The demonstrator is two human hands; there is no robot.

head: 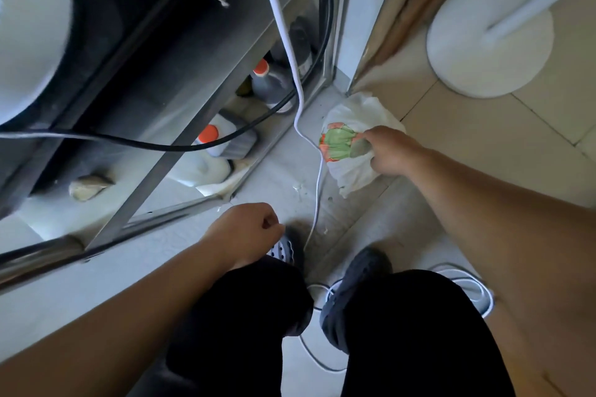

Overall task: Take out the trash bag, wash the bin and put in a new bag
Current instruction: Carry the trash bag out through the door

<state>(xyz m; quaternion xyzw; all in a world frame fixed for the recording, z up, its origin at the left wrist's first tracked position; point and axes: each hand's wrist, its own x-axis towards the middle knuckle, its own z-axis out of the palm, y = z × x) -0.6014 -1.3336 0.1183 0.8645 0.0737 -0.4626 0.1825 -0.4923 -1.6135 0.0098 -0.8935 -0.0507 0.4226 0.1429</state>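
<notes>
Down on the floor [451,145] by the doorframe corner, the right hand [392,151] grips the white trash bag [351,138], its gathered top upward; the left hand [248,232] hangs curled, holding nothing.

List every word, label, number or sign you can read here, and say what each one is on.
No text can be read anywhere in this picture.
White plastic bag gripped by the right hand: a green and orange print, but no legible letters.
Orange-capped bottles on the lower shelf: labels hidden or too blurred to read.
Left hand: holds nothing that bears text.
</notes>
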